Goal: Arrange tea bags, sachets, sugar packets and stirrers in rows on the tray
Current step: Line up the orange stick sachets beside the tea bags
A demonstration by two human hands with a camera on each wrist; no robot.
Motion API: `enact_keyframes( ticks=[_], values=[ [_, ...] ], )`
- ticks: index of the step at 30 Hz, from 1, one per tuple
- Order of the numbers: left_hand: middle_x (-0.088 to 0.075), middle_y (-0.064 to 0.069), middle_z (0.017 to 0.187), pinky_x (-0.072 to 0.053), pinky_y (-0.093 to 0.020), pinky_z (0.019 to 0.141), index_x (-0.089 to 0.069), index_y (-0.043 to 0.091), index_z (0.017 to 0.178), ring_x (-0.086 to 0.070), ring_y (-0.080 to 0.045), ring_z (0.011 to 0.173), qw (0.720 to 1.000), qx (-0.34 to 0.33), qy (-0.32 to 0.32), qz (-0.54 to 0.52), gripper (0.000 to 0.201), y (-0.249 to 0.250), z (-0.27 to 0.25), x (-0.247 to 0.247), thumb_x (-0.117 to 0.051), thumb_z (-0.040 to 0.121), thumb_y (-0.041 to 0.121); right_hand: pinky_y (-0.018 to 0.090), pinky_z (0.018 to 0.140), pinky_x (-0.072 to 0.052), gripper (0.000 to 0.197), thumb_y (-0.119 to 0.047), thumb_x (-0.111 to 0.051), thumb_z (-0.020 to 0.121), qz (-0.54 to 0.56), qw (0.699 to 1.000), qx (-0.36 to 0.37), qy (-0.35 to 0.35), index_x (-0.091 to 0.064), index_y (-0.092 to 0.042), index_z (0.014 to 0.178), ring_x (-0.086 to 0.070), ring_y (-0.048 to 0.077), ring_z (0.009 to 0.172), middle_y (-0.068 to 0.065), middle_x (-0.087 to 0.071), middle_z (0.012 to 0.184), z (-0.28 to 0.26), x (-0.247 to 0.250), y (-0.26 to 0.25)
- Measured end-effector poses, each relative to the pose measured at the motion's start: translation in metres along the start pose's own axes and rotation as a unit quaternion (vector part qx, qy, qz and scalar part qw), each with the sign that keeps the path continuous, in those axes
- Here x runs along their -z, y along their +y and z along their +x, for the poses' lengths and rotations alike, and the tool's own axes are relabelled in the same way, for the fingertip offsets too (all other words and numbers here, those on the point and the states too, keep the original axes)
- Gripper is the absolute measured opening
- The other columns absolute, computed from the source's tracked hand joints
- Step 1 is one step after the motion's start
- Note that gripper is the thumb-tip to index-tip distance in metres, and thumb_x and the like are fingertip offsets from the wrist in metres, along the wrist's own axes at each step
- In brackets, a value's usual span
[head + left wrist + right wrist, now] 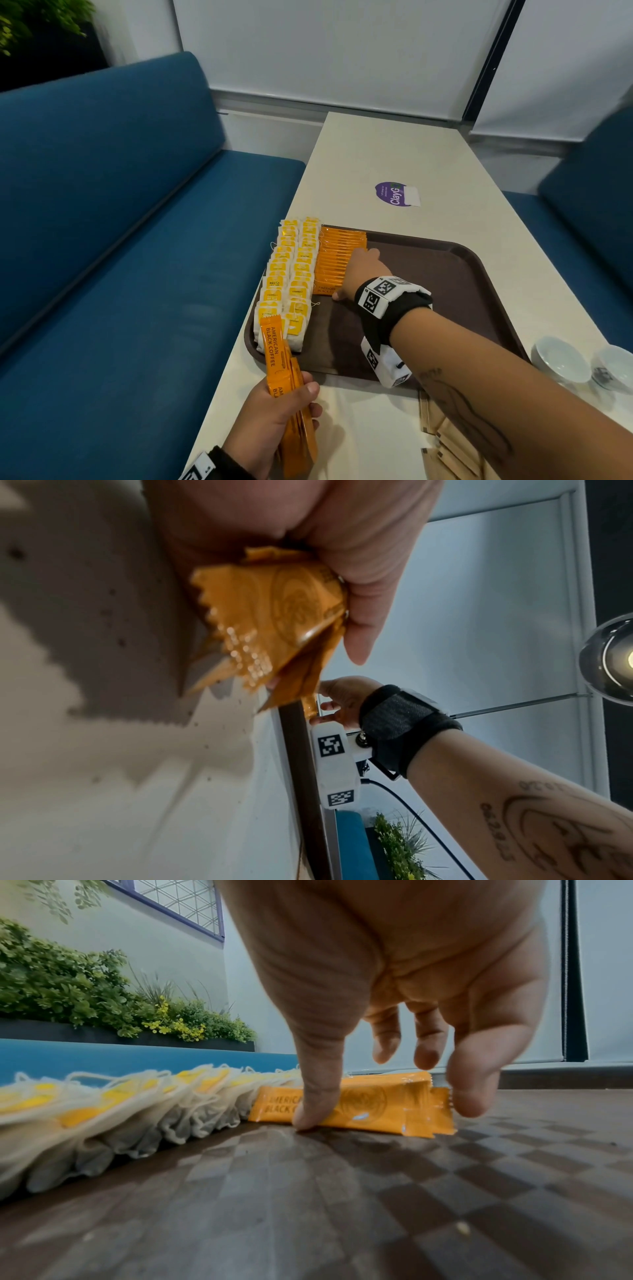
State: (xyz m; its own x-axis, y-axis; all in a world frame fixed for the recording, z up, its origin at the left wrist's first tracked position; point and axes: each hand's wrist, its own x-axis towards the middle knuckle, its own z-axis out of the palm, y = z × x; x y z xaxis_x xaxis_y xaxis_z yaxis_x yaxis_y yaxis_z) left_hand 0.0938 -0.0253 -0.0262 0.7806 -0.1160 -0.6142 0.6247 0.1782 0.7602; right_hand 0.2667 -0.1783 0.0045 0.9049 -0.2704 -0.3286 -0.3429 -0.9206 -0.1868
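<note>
Tea bags [291, 274], white with yellow tags, lie in two overlapping rows along the left edge of the brown tray [445, 274], which sits on the pale tabletop [394, 154]; beside them, toward the tray's middle, runs a row of orange coffee sachets [337, 260] printed "AMERICAN BLACK COFFEE". Head view: the right hand [359, 270] reaches over the tray to the near end of the sachet row; the left hand [274, 418], off the tray's near-left corner, has its grip closed round a fanned bundle of sachets [284, 370]; brown sugar packets [448, 442] lie on the tabletop partly under the right forearm; two white bowls [561, 356] stand at the right edge; a purple sticker [394, 193] marks the tabletop beyond the tray; blue bench seats [120, 205] flank both sides. Right wrist view, low over the tray's chequered floor, adds what the head view hides behind the knuckles: the right thumb tip presses at the near long edge of the front sachet, the fingers [469, 1091] arch down over its far end, so the grip is narrow and spans that sachet; whether it is lifted or merely touched cannot be told; the tea bags' strings and crumpled paper show at the left. Left wrist view shows only the serrated sachet ends [274, 610] pinched in the left hand, the tray's rim edge-on, and the right wristband [404, 712]. A planter [103, 996] with green foliage stands behind the bench.
</note>
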Motion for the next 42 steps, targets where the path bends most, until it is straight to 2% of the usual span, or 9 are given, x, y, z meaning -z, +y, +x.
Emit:
enact_keyframes(
  ticks=[11, 15, 18, 24, 27, 32, 34, 37, 42],
  values=[
    [-0.069, -0.016, 0.084, -0.054, -0.040, 0.065, -0.062, 0.009, 0.097, -0.067, -0.032, 0.079, 0.999, -0.020, -0.023, -0.024, 0.015, 0.000, -0.001, 0.001, -0.065, 0.083, 0.013, 0.042, 0.093, -0.047, 0.088, -0.039, -0.080, 0.070, 0.070, 0.997, 0.030, 0.013, -0.034, -0.007, 0.138, -0.052, 0.031, 0.119, 0.015, -0.041, 0.138, -0.006, 0.027, 0.019],
    [-0.070, -0.015, 0.086, -0.052, -0.042, 0.069, -0.064, 0.009, 0.099, -0.066, -0.034, 0.084, 0.997, -0.035, -0.045, -0.054, 0.017, 0.000, -0.003, -0.001, -0.063, 0.084, 0.018, 0.028, 0.066, -0.049, 0.040, -0.030, -0.075, 0.079, 0.243, 0.965, 0.093, 0.042, -0.051, -0.012, 0.105, -0.056, 0.017, 0.091, 0.003, -0.056, 0.102, -0.055, 0.057, 0.046],
    [-0.068, -0.014, 0.082, -0.052, -0.041, 0.072, -0.065, 0.009, 0.092, -0.064, -0.031, 0.080, 0.995, -0.050, -0.055, -0.072, 0.012, 0.003, -0.006, -0.007, -0.062, 0.084, 0.017, 0.019, 0.042, -0.042, 0.026, -0.025, -0.076, 0.078, 0.294, 0.945, 0.141, 0.019, -0.053, -0.017, 0.087, -0.060, 0.011, 0.069, 0.003, -0.061, 0.087, -0.105, 0.054, 0.064],
    [-0.070, -0.015, 0.076, -0.053, -0.037, 0.059, -0.063, 0.001, 0.099, -0.067, -0.027, 0.066, 0.986, -0.065, -0.108, -0.105, 0.034, 0.007, -0.012, -0.027, -0.066, 0.069, 0.016, 0.022, 0.041, -0.043, 0.035, -0.022, -0.079, 0.074, 0.294, 0.928, 0.163, -0.158, -0.053, -0.016, 0.096, -0.061, 0.010, 0.063, 0.001, -0.062, 0.075, -0.167, -0.002, 0.071],
    [-0.071, -0.020, 0.091, -0.055, -0.038, 0.061, -0.062, 0.002, 0.105, -0.070, -0.030, 0.074, 0.985, -0.069, -0.118, -0.108, 0.040, 0.009, -0.014, -0.033, -0.066, 0.067, 0.014, 0.021, 0.037, -0.042, 0.033, -0.012, -0.078, 0.075, 0.331, 0.925, 0.142, -0.120, -0.052, -0.017, 0.094, -0.058, 0.009, 0.056, 0.000, -0.057, 0.071, -0.171, -0.020, 0.071],
    [-0.072, -0.012, 0.082, -0.051, -0.034, 0.061, -0.064, 0.010, 0.101, -0.068, -0.025, 0.070, 0.988, -0.087, -0.095, -0.084, 0.027, 0.005, -0.016, -0.033, -0.066, 0.075, 0.014, 0.017, 0.036, -0.039, 0.022, -0.010, -0.076, 0.077, 0.364, 0.919, 0.134, -0.067, -0.056, -0.017, 0.084, -0.058, 0.005, 0.051, -0.001, -0.062, 0.066, -0.170, -0.024, 0.078],
    [-0.070, -0.010, 0.074, -0.050, -0.033, 0.057, -0.064, 0.009, 0.095, -0.065, -0.024, 0.067, 0.990, -0.086, -0.081, -0.075, 0.015, 0.004, -0.016, -0.032, -0.065, 0.080, 0.010, 0.015, 0.039, -0.040, 0.016, -0.011, -0.074, 0.079, 0.364, 0.921, 0.134, -0.039, -0.059, -0.017, 0.083, -0.057, 0.003, 0.052, 0.001, -0.064, 0.069, -0.167, -0.023, 0.081],
    [-0.066, -0.009, 0.069, -0.052, -0.033, 0.057, -0.064, 0.008, 0.089, -0.063, -0.023, 0.062, 0.993, -0.081, -0.062, -0.057, 0.006, 0.005, -0.016, -0.028, -0.064, 0.082, 0.010, 0.029, 0.064, -0.055, 0.009, -0.018, -0.071, 0.082, 0.325, 0.935, 0.142, 0.012, -0.064, -0.023, 0.082, -0.062, 0.011, 0.069, 0.003, -0.067, 0.080, -0.151, -0.016, 0.086],
    [-0.065, -0.012, 0.076, -0.051, -0.038, 0.063, -0.061, 0.011, 0.089, -0.062, -0.028, 0.070, 0.995, -0.090, -0.031, -0.042, 0.007, 0.004, -0.016, -0.020, -0.064, 0.084, 0.015, 0.032, 0.081, -0.052, 0.006, -0.020, -0.069, 0.084, 0.197, 0.966, 0.162, 0.046, -0.067, -0.016, 0.088, -0.061, 0.014, 0.084, -0.002, -0.065, 0.087, -0.093, 0.010, 0.081]
  ],
)
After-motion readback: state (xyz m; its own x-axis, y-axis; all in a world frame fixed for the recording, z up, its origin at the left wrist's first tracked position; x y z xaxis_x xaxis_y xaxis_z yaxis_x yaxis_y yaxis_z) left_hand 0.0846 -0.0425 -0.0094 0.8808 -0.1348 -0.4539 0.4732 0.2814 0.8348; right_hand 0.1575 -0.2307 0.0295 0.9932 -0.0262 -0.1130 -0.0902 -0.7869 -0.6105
